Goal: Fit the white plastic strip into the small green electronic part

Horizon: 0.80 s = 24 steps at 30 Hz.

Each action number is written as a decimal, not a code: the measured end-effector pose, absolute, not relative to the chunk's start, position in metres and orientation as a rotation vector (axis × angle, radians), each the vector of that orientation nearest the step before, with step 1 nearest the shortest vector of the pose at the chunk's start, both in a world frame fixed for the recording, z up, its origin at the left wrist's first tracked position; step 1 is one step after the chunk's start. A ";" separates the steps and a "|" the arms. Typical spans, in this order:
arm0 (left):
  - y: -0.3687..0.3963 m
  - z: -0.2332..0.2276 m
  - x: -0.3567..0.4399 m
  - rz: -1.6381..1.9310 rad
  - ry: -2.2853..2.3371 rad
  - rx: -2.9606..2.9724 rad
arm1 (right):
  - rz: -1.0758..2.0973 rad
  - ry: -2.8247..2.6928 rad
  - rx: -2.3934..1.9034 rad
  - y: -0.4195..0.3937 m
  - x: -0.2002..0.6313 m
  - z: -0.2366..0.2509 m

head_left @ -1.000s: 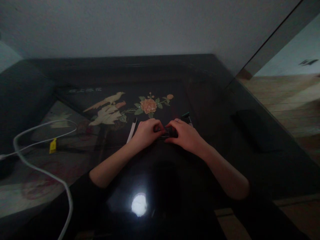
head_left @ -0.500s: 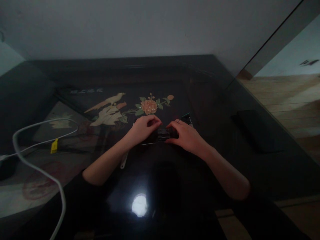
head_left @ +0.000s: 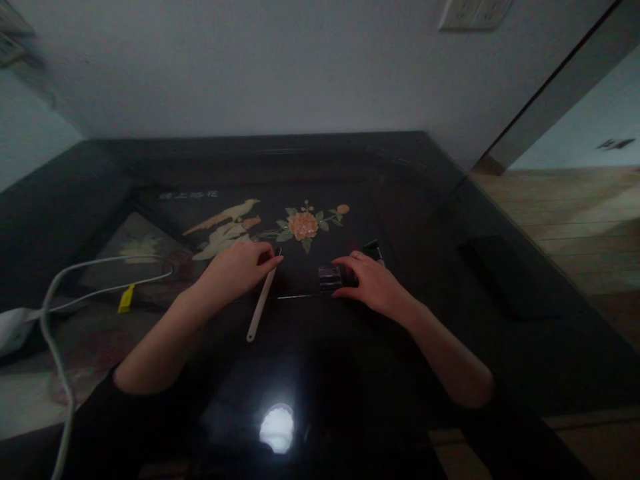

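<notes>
My left hand [head_left: 235,270] rests on the glossy black table [head_left: 425,220], its fingertips closed on the dark upper end of a slim white stick [head_left: 261,303] that lies slanted toward me. My right hand [head_left: 370,285] grips a small dark shiny block [head_left: 329,279] against the tabletop, and a ring shows on one finger. A thin bright line [head_left: 297,297] runs left from the block along the surface. The block's make is too dark to tell.
The tabletop bears an inlaid bird and flower picture [head_left: 300,225]. A white cable [head_left: 55,333] with a yellow tag [head_left: 126,299] loops at the left. A small dark item [head_left: 373,248] lies behind my right hand, and a flat black slab [head_left: 510,273] at the right. Wooden floor is far right.
My left hand has left the dark block and moved left to the white stick's upper end. My right hand stays on the block. The camera has tilted up a little.
</notes>
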<state>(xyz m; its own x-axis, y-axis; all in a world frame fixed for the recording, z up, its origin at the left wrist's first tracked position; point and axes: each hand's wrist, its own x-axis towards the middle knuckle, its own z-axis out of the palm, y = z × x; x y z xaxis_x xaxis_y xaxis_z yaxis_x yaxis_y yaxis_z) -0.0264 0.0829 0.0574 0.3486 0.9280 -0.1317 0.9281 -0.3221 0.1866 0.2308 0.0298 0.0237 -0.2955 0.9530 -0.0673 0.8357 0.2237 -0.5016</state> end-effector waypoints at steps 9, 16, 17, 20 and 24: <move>0.049 0.050 -0.041 -0.433 1.772 2.202 | 0.537 -2.280 -1.702 0.025 0.223 0.023; 0.049 0.048 -0.029 -0.372 1.758 2.185 | 0.446 -2.267 -1.693 0.022 0.219 0.019; 0.050 0.048 -0.028 -0.353 1.754 2.186 | 0.431 -2.270 -1.683 0.022 0.219 0.018; 0.052 0.048 -0.021 -0.272 1.714 2.191 | 0.405 -2.275 -1.665 0.021 0.220 0.020; 0.055 0.046 -0.005 -0.098 1.666 2.188 | 0.450 -2.194 -1.588 0.023 0.232 0.031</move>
